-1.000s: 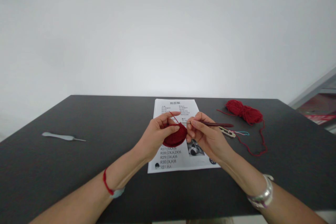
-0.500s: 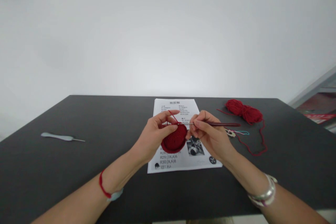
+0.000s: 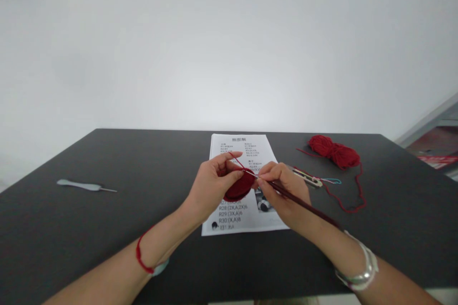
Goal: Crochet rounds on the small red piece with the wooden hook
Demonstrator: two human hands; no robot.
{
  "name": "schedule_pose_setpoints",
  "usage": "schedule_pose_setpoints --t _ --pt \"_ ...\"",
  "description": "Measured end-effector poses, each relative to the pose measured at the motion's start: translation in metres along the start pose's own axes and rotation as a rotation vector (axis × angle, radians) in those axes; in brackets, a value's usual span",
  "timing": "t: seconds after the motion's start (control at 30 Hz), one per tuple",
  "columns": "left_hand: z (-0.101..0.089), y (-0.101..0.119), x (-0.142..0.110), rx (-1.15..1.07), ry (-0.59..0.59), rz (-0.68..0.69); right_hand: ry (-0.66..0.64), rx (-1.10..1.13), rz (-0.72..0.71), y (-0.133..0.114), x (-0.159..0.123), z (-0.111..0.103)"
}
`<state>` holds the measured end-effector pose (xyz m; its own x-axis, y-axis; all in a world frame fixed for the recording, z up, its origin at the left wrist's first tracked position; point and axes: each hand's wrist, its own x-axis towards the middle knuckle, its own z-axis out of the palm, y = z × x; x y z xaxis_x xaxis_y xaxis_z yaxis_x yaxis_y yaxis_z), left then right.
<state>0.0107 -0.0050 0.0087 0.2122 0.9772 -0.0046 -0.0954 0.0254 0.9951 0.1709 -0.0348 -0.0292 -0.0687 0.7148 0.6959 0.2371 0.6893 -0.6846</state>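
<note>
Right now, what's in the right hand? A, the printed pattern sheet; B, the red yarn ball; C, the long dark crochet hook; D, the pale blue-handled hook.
C: the right hand pinches the long dark crochet hook, its tip at the red crocheted piece.

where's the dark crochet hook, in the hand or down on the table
In the hand: the crochet hook is gripped in the right hand, its handle running back over the wrist and its tip at the red crochet piece.

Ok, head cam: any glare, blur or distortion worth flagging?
Head view: wall blown pale by even light; table's near edge bows slightly from the wide lens; left hand, right hand, crochet piece and hook fairly sharp; chart's small print soft.
</note>
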Motion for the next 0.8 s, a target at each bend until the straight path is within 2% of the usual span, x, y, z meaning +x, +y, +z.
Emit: schedule_pose_setpoints --t 0.1,0.23,0.37,0.47,0.53,0.7,0.8 --pt "0.001 -0.002 0.000 0.005 0.033 -0.016 -0.028 -0.160 -0.166 0.003 -0.004 0.003" --pt "0.002 -0.005 -0.001 0.019 0.044 -0.021 -0.058 -0.253 -0.210 0.007 -0.009 0.006" --pt "0.003 -0.005 -0.002 0.011 0.047 0.003 -0.026 -0.185 -0.160 0.007 -0.006 0.005" --pt "0.002 -0.005 -0.002 0.002 0.043 0.025 0.010 -0.037 0.001 0.006 -0.003 0.003" --pt "0.002 -0.004 -0.002 -0.001 0.039 0.037 0.018 0.007 0.055 0.007 -0.003 0.002" --pt "0.005 -0.006 -0.003 0.054 0.063 0.079 -0.046 -0.216 -0.207 0.007 -0.007 0.004" --pt "0.008 -0.007 -0.006 0.130 0.091 0.115 -0.096 -0.311 -0.261 0.008 -0.011 0.006"
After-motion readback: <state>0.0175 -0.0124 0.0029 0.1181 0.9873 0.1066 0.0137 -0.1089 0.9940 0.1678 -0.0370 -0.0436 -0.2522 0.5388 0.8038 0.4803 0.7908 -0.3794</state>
